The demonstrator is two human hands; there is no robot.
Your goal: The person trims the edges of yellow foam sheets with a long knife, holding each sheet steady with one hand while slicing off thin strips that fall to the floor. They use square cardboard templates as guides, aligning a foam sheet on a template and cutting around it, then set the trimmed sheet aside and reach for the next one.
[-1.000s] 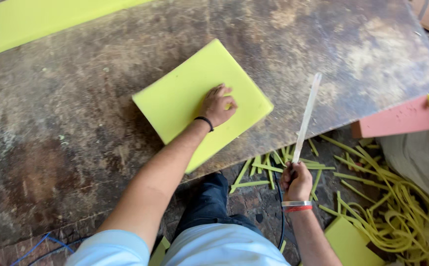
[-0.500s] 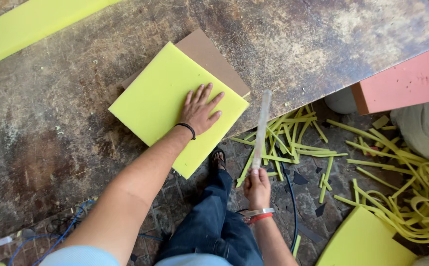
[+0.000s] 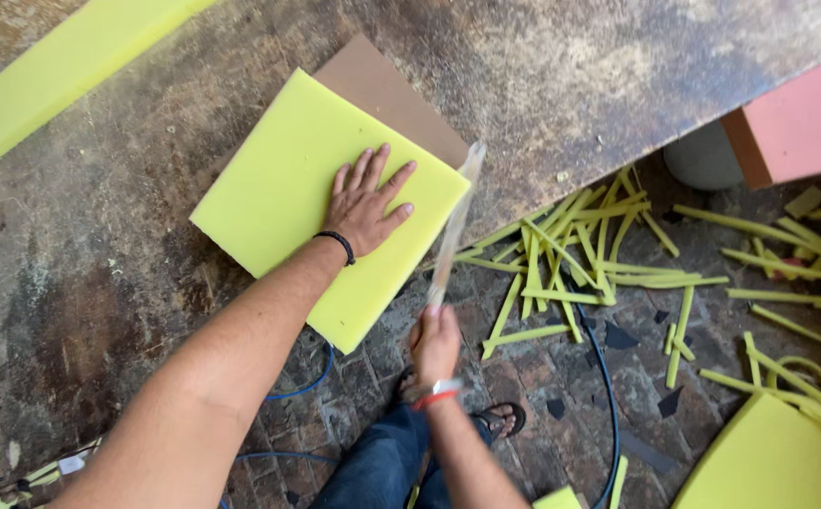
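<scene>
The left hand (image 3: 368, 203) lies flat, palm down and fingers spread wide, on a square slab of yellow-green foam (image 3: 283, 188). A dark band circles the wrist. The slab rests on the worn, stained wooden tabletop (image 3: 128, 273), at its near edge; the slab's nearest corner juts out past that edge. Beneath the slab, on its far side, a flat brown cardboard sheet (image 3: 382, 94) shows, lying on the tabletop and partly covered by the foam.

The right hand (image 3: 436, 344) is closed around the handle end of a long, thin, pale blade (image 3: 455, 226). The blade runs up from the hand along the slab's right edge, touching or just beside it; motion blur prevents telling which. A red and white band sits on the right wrist.

At the tabletop's far left corner lies a long yellow-green foam strip (image 3: 71, 66). A pink foam block (image 3: 801, 118) with a brown side face shows at the right, past the tabletop's edge.

Below the tabletop, many thin yellow-green foam offcuts (image 3: 570, 254) lie scattered on the brick floor (image 3: 636, 377). A blue hose (image 3: 608, 377) crosses the floor. Another yellow-green foam piece (image 3: 778, 462) lies on the floor at lower right. The person's blue-trousered leg and sandalled foot (image 3: 500, 419) stand below the right hand.
</scene>
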